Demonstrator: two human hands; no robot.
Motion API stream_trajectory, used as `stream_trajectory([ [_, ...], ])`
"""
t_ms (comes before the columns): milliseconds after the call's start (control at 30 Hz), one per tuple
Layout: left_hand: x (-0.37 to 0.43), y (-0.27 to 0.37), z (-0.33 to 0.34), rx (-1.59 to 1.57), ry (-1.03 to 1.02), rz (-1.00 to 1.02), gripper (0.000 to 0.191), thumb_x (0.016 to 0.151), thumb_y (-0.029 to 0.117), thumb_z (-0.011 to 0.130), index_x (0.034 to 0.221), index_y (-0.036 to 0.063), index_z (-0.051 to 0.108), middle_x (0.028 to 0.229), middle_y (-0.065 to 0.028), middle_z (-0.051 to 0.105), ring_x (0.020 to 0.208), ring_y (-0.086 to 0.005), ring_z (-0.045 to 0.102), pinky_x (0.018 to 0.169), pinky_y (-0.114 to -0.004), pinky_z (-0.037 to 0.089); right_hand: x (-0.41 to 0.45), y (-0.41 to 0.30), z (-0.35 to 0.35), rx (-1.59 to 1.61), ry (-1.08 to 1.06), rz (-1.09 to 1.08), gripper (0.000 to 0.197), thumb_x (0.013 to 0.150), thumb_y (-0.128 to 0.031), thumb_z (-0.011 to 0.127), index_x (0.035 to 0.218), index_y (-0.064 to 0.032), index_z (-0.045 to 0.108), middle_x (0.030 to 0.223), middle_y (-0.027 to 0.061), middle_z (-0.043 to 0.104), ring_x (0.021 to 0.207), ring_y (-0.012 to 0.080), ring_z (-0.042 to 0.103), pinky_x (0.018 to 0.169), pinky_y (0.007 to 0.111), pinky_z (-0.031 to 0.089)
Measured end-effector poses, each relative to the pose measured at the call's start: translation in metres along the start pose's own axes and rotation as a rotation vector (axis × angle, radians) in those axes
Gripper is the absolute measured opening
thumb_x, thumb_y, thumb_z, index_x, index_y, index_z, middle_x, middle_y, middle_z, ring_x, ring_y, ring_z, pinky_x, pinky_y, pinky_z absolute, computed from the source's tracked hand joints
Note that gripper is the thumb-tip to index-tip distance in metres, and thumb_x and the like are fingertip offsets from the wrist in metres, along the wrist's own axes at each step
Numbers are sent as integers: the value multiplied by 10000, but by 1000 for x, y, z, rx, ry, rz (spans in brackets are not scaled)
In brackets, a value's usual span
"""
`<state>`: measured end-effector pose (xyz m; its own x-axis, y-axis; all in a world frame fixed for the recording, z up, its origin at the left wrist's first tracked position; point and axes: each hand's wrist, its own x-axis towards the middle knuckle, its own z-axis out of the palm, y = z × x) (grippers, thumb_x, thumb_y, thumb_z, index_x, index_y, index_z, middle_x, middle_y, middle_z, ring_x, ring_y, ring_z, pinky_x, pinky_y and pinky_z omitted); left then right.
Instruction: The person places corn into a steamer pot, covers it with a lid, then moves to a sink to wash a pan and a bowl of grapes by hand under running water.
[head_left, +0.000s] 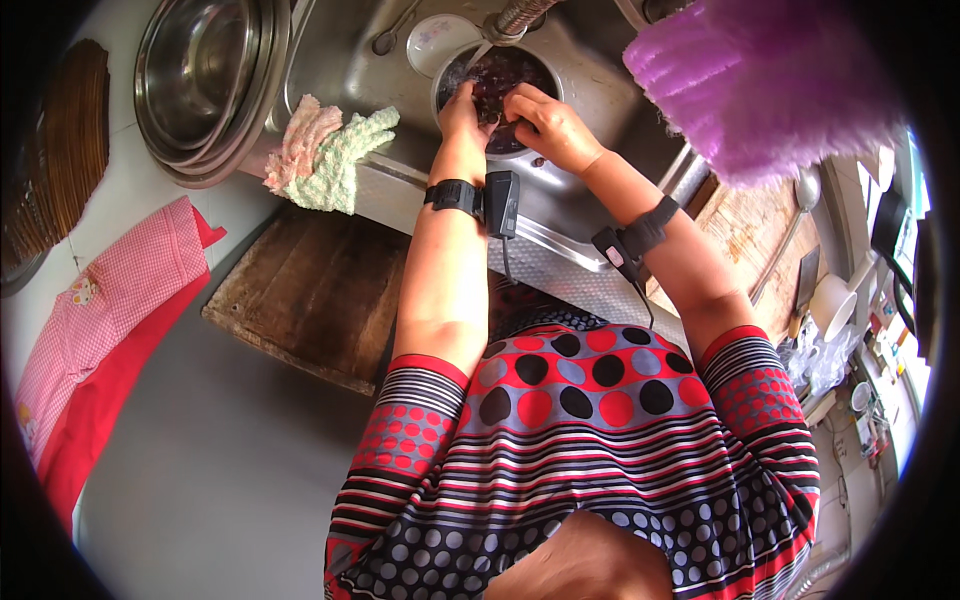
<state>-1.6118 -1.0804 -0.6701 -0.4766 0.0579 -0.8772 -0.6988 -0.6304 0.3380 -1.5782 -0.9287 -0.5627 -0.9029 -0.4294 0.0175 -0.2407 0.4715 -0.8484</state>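
Observation:
A round metal bowl (556, 81) stands in the stainless steel sink (592, 161). It holds water and many small dark round pieces (517, 69), perhaps fruit, too blurred to name. My left hand (463, 116) reaches into the bowl from its near left side, fingertips among the pieces. Over the bowl's right rim, my right hand (551, 126) has its fingers bent down into the bowl. Whether either hand grips a piece is hidden. Water runs from the faucet (517, 21) into the bowl. One dark piece (538, 161) lies outside, close to the near rim.
Behind the bowl are a small floral dish (439, 41) and a spoon (385, 43). Nested steel basins (202, 75) and pink and green cloths (337, 157) lie left. A purple fluffy cloth (750, 90) hangs at upper right, above a wooden board (739, 217) with a ladle (806, 191).

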Motion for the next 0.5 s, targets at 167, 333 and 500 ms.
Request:
stream_trajectory([
  [167,5,-8,-22,318,58,218,315,875,385,525,828,93,635,819,-31,600,645,-151,549,588,-296,471,0,-1,-3,74,99,53,208,664,73,548,848,-4,486,941,115,532,880,282,559,781,335,456],
  [333,-33,14,20,376,70,184,581,852,584,477,877,38,677,916,-77,626,832,-165,562,752,-331,463,3,33,0,833,227,330,72,849,16,495,904,-22,469,1008,68,569,904,162,564,887,283,463],
  [500,-65,21,32,149,-266,-48,578,838,619,460,986,87,631,948,-62,645,761,-183,620,733,-316,486,11,44,-5,1172,274,569,72,868,-24,495,940,-33,501,996,79,582,908,152,572,894,281,458],
])
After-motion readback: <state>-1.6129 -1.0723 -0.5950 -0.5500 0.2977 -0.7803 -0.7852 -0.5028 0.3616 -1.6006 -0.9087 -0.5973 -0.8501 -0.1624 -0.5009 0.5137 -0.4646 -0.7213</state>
